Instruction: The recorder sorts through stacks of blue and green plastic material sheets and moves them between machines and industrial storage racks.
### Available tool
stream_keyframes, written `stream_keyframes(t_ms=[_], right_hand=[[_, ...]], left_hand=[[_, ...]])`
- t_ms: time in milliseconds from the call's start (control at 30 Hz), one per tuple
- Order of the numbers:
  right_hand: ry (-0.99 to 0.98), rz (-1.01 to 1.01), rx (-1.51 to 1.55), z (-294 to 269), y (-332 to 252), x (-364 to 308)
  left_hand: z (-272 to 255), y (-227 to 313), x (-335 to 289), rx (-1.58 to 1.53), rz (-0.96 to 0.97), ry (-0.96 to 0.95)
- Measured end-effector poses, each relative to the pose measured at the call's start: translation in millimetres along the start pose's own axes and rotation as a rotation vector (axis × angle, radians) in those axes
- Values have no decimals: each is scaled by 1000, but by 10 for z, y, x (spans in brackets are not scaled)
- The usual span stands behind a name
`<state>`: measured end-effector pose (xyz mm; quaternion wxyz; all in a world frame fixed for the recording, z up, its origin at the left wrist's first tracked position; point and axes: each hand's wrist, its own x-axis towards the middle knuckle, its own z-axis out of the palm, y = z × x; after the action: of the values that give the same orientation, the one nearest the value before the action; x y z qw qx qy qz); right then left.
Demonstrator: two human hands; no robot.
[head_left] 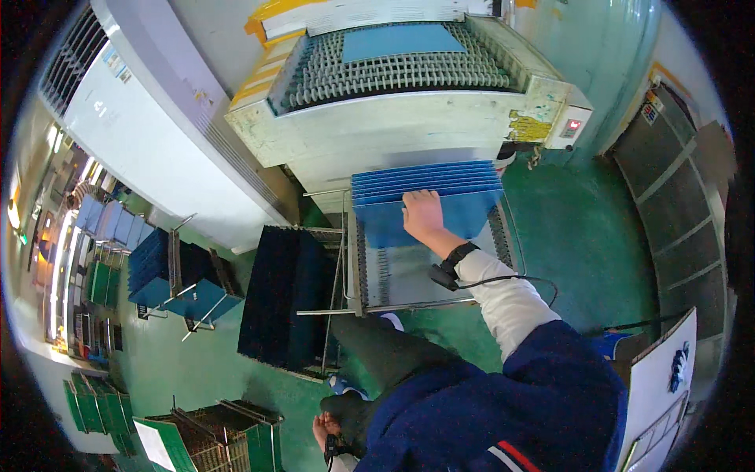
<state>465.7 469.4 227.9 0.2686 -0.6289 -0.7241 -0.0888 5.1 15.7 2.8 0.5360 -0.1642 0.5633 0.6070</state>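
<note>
**Blue sheets under the right hand**

Blue sheets [429,197] stand stacked on edge in a metal rack [358,267] at twelve o'clock, below a pale machine [393,126]. Right hand [422,216] rests on the front sheet, fingers together over its top edge. Left hand [324,429] hangs at six o'clock; its fingers cannot be made out.

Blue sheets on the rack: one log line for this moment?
right hand | on blue sheets in metal rack | left hand low, near knee
</note>
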Motion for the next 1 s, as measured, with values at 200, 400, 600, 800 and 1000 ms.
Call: stream_keyframes(t_ms=[200, 400, 600, 800, 1000], right_hand=[[-20, -4, 15, -9, -37, 11], [12, -1, 34, -19, 14, -14], [37, -33, 51, -21, -110, 30], [28, 3, 28, -30, 9, -17], [43, -17, 73, -20, -47, 4]], left_hand=[[-102, 0, 76, -80, -23, -67], [-35, -1, 68, -135, -39, -84], [-380, -4, 280, -382, -157, -122], [-48, 43, 64, 41, -34, -9], [-126, 48, 81, -84, -93, -106]])
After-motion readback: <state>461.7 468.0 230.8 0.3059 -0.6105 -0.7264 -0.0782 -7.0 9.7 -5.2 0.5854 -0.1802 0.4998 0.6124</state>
